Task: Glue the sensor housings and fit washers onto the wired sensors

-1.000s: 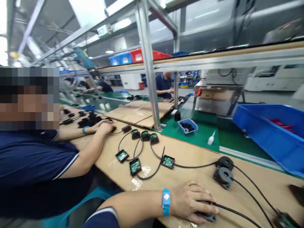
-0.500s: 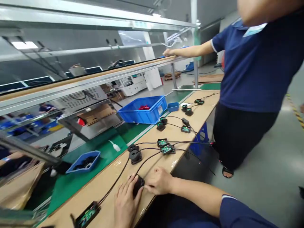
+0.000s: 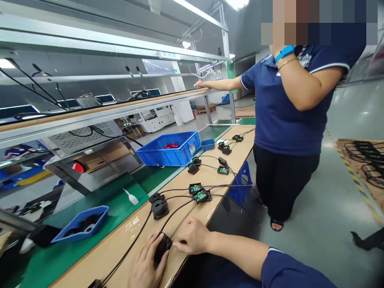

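Observation:
My left hand [image 3: 145,262] is wrapped round a black cabled housing [image 3: 163,245], fingers on one side and thumb on the other, on the cardboard-covered bench. Just right of it is my right hand [image 3: 192,237], curled into a fist with thumb and finger pinched near the housing's edge; anything between them is hidden. From the housing a black cable runs to an open black box with a green circuit board [image 3: 201,195]. Two round black housings [image 3: 159,207] sit beyond my left hand, with cables attached. Part of another box [image 3: 95,284] shows at the bottom edge.
A blue bin [image 3: 168,150] with red parts stands behind the bench, near a small blue tray [image 3: 90,226] of black parts and a white bottle [image 3: 132,198]. More cabled boxes [image 3: 223,170] lie farther along. A person [image 3: 288,104] stands at the right, one hand on the shelf.
The camera view has turned right and up, so the bench things appear shifted left. My hands keep nearly the same pose at the housing.

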`<state>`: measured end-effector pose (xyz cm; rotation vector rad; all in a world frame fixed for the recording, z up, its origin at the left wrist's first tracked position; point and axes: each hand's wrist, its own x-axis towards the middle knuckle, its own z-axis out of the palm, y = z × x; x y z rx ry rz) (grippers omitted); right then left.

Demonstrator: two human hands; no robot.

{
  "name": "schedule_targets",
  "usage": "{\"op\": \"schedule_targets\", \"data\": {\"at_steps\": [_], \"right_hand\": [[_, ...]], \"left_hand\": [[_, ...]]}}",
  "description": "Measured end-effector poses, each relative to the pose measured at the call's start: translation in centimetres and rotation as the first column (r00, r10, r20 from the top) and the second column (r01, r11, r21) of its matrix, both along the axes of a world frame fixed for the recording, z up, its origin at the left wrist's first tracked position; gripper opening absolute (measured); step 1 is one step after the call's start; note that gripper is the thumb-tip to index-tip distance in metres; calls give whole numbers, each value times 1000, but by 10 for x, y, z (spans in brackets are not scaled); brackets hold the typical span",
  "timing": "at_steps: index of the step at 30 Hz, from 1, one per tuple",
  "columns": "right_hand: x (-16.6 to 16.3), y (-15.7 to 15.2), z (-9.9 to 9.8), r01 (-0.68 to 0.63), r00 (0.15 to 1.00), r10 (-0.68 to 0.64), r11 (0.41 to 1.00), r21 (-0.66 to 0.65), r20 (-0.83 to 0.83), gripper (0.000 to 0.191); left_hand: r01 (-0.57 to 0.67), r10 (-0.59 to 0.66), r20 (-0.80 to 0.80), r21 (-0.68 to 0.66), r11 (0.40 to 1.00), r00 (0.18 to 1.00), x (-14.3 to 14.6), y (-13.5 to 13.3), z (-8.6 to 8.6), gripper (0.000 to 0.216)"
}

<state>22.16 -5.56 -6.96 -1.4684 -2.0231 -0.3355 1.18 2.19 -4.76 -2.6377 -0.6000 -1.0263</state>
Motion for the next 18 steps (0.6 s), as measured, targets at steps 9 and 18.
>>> {"op": "schedule_targets", "data": {"at_steps": [9, 18], "right_hand": [[-2, -2, 5, -47, 998, 50, 996, 79, -35, 36], [76, -7, 53, 182, 941, -180, 983, -20, -285, 23]], "left_hand": [[114, -109, -107, 46, 992, 988, -17, 13, 10, 49], [86, -117, -176, -174, 981, 977, -17, 11, 14, 42]]}}
